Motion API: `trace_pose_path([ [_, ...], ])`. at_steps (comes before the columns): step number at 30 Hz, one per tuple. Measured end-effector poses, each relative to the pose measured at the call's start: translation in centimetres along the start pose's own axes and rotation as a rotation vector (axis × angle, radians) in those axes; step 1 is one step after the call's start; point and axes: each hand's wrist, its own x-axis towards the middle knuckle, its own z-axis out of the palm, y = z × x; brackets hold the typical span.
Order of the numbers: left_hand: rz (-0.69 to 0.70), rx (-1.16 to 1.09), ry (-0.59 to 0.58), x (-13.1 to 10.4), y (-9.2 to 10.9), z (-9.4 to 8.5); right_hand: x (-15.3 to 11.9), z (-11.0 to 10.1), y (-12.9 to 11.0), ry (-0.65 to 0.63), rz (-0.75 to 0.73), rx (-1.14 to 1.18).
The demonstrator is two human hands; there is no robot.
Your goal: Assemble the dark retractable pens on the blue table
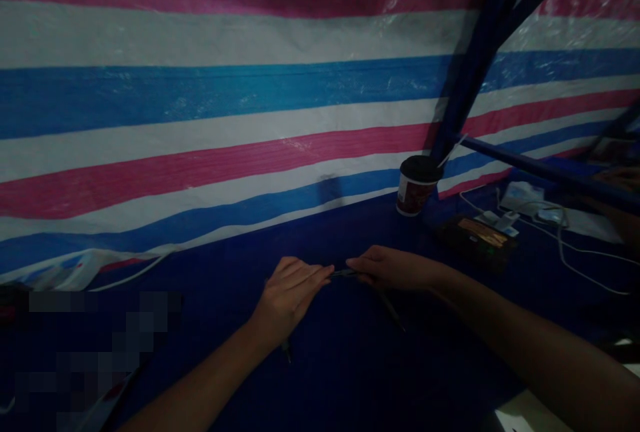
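Over the dark blue table [340,352], my left hand [295,292] and my right hand [383,267] are close together. A small, thin grey piece [344,273] spans the gap between their fingertips, and both hands pinch it; its exact shape is too dark to tell. One thin pointed tool [393,311] slants down below my right hand, its tip toward the lower right. Another narrow tip [286,351] shows beneath my left wrist, the rest hidden by the hand.
A lidded cup [416,187] with a straw stands by the striped sheet [225,172]. A patterned pouch [475,239], white cables [563,245] and a blue metal frame [470,79] are at right. A white power strip [80,273] lies at left.
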Motion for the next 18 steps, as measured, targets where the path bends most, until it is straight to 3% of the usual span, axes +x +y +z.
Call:
trace_pose_path([
  [5, 0.005, 0.000, -0.063, 0.3, -0.2, 0.3, -0.2, -0.3, -0.1, -0.012, -0.065, -0.129],
  [8, -0.034, -0.039, -0.105, 0.2, -0.4, 0.6, -0.3, -0.4, 0.0, 0.063, -0.189, -0.231],
  [10, -0.061, -0.061, -0.098, 0.1, -0.6, 0.8, -0.2, -0.2, 0.0, 0.036, -0.267, -0.229],
  [14, -0.209, -0.051, 0.025, 0.1, -0.8, 1.0, 0.6, 0.1, -0.4, -0.008, -0.278, -0.168],
  [18, -0.501, -0.062, 0.198, 0.2, -1.2, 1.4, 2.5, -0.1, -1.7, 0.139, -0.240, -0.051],
])
